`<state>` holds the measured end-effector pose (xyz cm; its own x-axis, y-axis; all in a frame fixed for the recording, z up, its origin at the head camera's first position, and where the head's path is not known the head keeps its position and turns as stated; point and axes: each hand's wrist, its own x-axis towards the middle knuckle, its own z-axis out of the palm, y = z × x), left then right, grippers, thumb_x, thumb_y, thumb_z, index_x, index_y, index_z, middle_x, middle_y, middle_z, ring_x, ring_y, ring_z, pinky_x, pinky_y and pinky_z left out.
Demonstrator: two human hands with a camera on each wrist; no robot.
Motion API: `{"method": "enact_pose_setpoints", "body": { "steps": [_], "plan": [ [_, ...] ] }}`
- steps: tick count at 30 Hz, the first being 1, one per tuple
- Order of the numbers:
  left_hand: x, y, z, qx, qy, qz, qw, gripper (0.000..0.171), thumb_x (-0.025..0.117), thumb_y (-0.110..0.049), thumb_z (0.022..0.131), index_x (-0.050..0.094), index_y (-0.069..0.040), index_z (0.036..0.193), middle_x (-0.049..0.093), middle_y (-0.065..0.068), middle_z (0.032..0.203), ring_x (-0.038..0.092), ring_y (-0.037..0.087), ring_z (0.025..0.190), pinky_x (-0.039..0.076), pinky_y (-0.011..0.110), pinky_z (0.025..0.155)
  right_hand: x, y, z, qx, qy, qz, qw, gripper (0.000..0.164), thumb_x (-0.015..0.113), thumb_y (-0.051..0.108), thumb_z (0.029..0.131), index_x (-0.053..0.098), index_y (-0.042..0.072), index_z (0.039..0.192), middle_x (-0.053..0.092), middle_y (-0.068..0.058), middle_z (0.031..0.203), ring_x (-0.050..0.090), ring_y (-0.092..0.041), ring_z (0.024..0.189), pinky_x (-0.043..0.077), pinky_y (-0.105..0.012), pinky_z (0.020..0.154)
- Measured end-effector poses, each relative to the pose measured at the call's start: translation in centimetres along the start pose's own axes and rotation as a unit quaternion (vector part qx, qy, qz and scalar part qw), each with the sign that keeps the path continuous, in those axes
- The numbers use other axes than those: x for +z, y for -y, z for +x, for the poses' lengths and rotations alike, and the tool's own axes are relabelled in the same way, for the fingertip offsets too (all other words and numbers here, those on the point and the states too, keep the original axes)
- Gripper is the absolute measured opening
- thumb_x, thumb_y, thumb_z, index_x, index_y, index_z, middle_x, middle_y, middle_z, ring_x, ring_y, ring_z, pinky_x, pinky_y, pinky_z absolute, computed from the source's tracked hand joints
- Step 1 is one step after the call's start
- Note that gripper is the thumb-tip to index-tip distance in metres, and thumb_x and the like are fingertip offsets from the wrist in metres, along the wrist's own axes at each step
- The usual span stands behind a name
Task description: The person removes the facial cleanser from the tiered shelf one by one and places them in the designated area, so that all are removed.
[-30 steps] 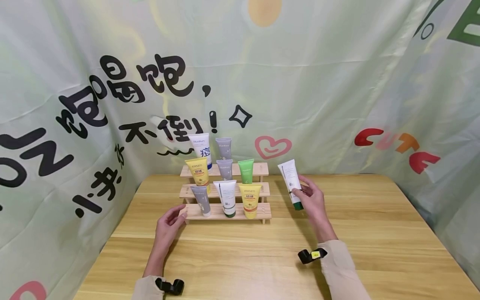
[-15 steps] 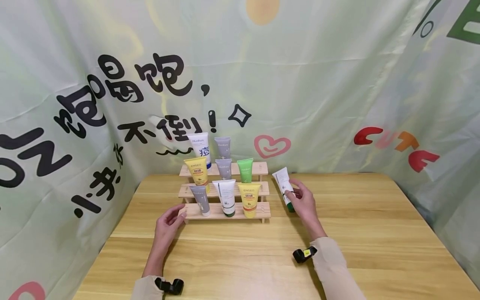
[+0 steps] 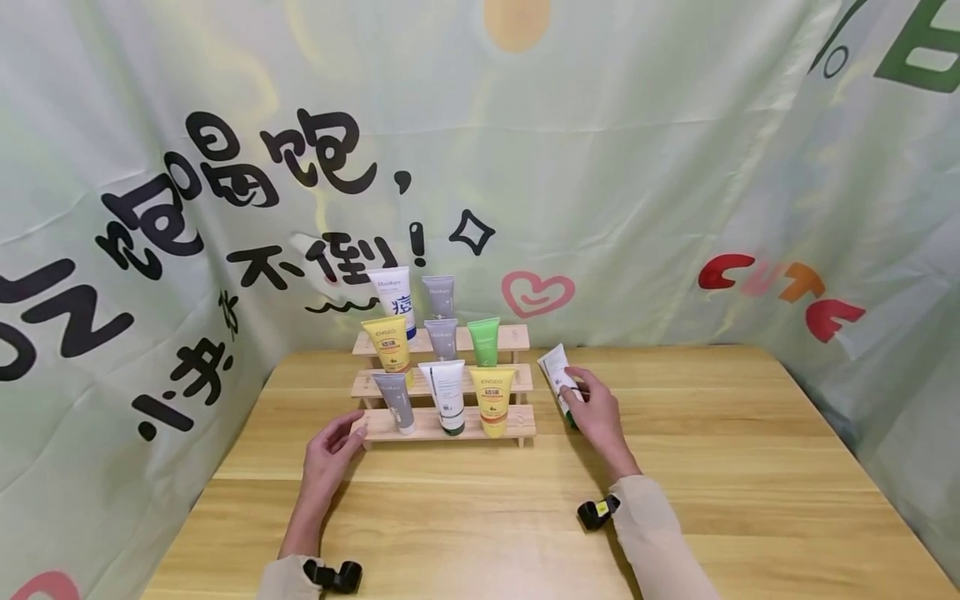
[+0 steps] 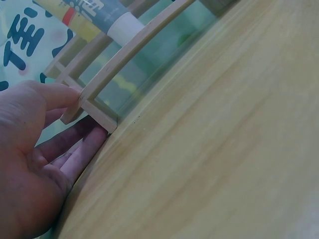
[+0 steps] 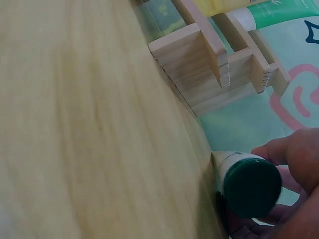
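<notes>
My right hand (image 3: 597,410) grips a white tube (image 3: 555,372) with a dark green cap, just right of the three-step wooden rack (image 3: 375,423). The tube leans, its flat end pointing back and left. In the right wrist view the round green cap (image 5: 252,187) faces the camera, close over the tabletop. At the rack's left front corner, my left hand (image 3: 327,457) holds the end of the lowest step. The left wrist view has its thumb (image 4: 62,94) against the plank end and other fingers beside the rack's leg.
On the rack's front step stand a grey tube (image 3: 396,404), a white tube (image 3: 447,396) and a yellow tube (image 3: 492,402). Yellow, grey and green (image 3: 485,342) tubes fill the middle step. A larger white tube (image 3: 393,296) and another grey one top the back. A printed curtain hangs behind.
My right hand has moved left and lower with the white tube, which now tilts more and is nearer the rack and tabletop. My left hand stays at the rack's corner.
</notes>
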<state>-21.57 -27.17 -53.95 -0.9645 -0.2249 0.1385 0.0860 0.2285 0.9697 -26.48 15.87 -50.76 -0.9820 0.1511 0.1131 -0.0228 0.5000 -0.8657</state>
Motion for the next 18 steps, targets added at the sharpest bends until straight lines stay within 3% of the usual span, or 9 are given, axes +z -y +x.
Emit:
{"method": "enact_pose_setpoints", "body": {
  "steps": [10,18],
  "plan": [
    [-0.13,-0.12,0.06,-0.011,0.007,0.000,0.9999,0.041,0.075,-0.020,0.096,0.067,-0.002,0.132,0.060,0.014,0.142,0.056,0.005,0.122,0.046,0.009,0.093,0.06,-0.26,0.08,-0.014,-0.010,-0.039,0.999,0.042,0.066,0.024,0.101,0.062,0.007,0.139,0.068,-0.024,0.120,0.066,-0.036,0.108,0.055,-0.050,0.087],
    [-0.17,-0.10,0.08,-0.009,0.008,0.001,0.9999,0.040,0.074,-0.018,0.097,0.066,0.000,0.132,0.060,0.015,0.142,0.053,0.018,0.131,0.045,0.009,0.095,-0.28,-0.24,-0.17,-0.023,0.018,-0.043,0.999,0.044,0.061,0.022,0.104,0.059,0.001,0.142,0.067,-0.022,0.120,0.065,-0.032,0.103,0.055,-0.042,0.081]
  ]
}}
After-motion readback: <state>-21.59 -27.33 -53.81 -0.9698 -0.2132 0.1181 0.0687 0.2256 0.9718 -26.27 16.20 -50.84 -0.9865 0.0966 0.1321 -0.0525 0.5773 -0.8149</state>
